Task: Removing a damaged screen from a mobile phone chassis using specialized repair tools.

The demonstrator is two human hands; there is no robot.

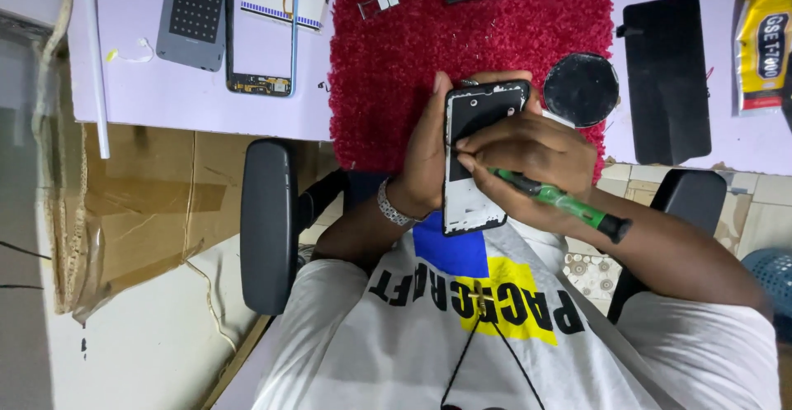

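**A:** Where are you in the job right now?

**B:** By the look of it, you're working on the inside of the opened phone (470, 200) with the green-handled screwdriver (569, 205). The tip is at the left edge of the dark upper part, though your fingers hide the exact spot.

**A:** And where is the phone?

**B:** In the middle of the frame. You're holding it up over your lap, just below the near edge of the red mat (388, 63) on the table (148, 88). It isn't resting on either.

**A:** How are your hands set?

**B:** Your left hand (425, 158), the one with the bracelet (392, 204), comes up from the lower left. Its grip is wrapped around the phone's left side and top corner. Your right hand (528, 150) lies across the phone from the right. Its grip is pinched on the screwdriver shaft, and the handle trails down to the lower right along your forearm.

**A:** What does the next move call for?

**B:** I'd say a steady left hand and light, straight pressure on the tip, so it doesn't skid across the board. A bare phone frame (260, 47) lies at the upper left, and a round black disc (581, 88) sits just right of your knuckles.
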